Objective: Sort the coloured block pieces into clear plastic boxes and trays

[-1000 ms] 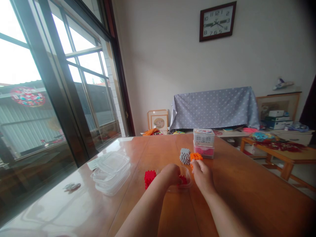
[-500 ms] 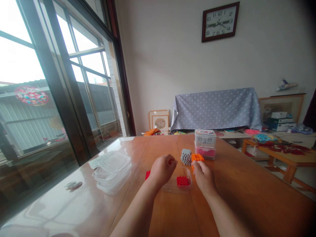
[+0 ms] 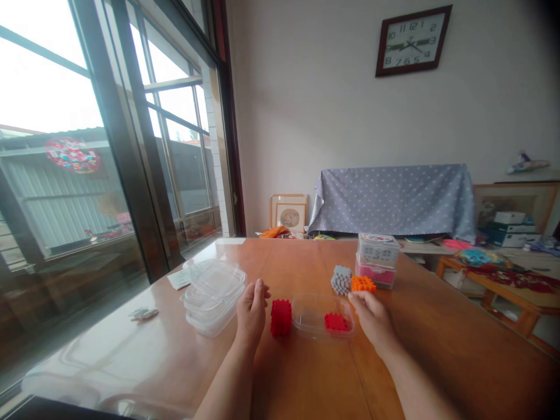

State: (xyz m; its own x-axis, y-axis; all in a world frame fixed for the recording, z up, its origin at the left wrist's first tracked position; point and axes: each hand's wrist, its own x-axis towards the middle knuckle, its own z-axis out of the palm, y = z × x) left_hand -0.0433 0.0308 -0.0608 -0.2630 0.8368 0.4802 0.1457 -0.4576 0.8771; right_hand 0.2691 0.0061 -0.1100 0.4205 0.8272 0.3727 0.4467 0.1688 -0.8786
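Observation:
A stack of red toothed pieces [image 3: 280, 318] stands on the table beside a clear plastic tray [image 3: 306, 332]. Inside the tray, at its right, lies another red piece [image 3: 336, 321]. My left hand [image 3: 252, 306] is left of the red stack with its fingers curled closed; whether they hold anything is hidden. Behind the tray, grey toothed pieces [image 3: 341, 280] stand next to orange ones [image 3: 363, 284]. The fingers of my right hand [image 3: 367, 309] are closed together at the lower left edge of the orange pieces; whether they grip them is unclear.
Clear lids and trays [image 3: 214, 297] are piled at the left, near a small plastic bundle [image 3: 143, 314] and a paper [image 3: 179, 279]. Stacked boxes [image 3: 376, 262] stand at the back right. A wooden bench [image 3: 499, 286] is right of the table.
My left hand has moved left, away from above the tray, uncovering the red stack. The view has turned slightly left. My right hand remains by the orange pieces, a little lower.

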